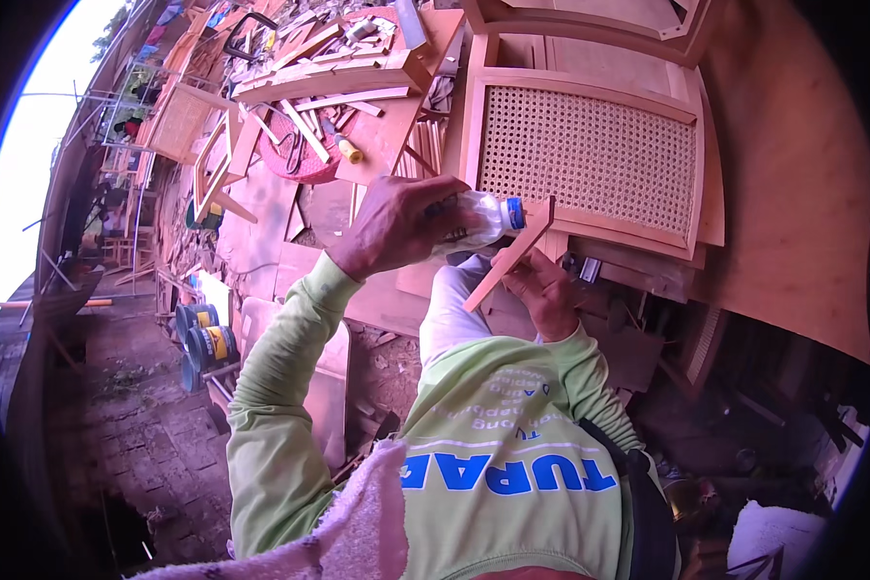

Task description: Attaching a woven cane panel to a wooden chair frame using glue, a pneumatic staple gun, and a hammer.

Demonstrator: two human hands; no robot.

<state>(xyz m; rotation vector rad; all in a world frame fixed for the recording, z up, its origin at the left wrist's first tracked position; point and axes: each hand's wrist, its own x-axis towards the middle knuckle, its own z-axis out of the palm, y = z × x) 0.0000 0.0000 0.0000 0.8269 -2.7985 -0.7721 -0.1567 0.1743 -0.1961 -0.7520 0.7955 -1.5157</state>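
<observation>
One clear plastic bottle (478, 218) with a blue cap (515, 213) lies on its side in the air near the middle of the frame, its cap end toward the right. The left hand (401, 224) has its grip closed around the bottle's body. Just right of the cap, a flat strip of reddish wood (512, 256) slants from upper right to lower left; the right hand (543, 293) has its grip closed on it from below. Whether cap and strip touch, I cannot tell.

Above and right of the hands, a woven cane panel (590, 159) sits in a pale wooden frame (583, 79). At the upper middle of the frame, a brown counter (389, 132) bears long wood pieces (329, 79) and a tool with a yellow handle (349, 151). A large brown board (793, 184) fills the right side.

Light-green sleeves (285, 406) cover both forearms. Dark buckets (203, 340) stand at the left, and a white cloth (773, 536) shows at the lower right.
</observation>
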